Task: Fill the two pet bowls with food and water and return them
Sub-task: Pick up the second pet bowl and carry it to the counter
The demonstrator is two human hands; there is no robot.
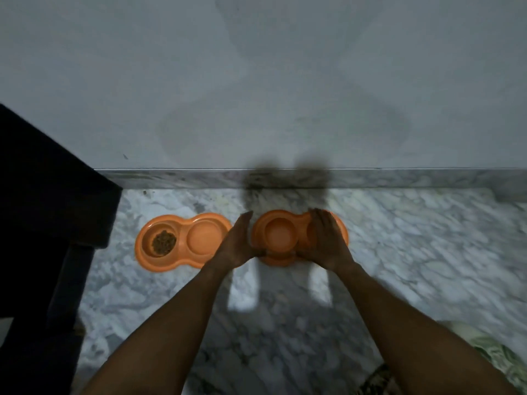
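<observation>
Two hands (281,243) flank one of two double bowls (182,241).

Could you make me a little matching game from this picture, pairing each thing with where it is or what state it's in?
Things:
1. left double bowl
2. right double bowl
3. left hand
4. dark furniture

Descriptions:
A. stands at the left edge of the view
B. holds kibble in one cup
C. between the two hands, visible cup without kibble
D. at the left end of the right double bowl

Pairs: 1-B, 2-C, 3-D, 4-A
</observation>
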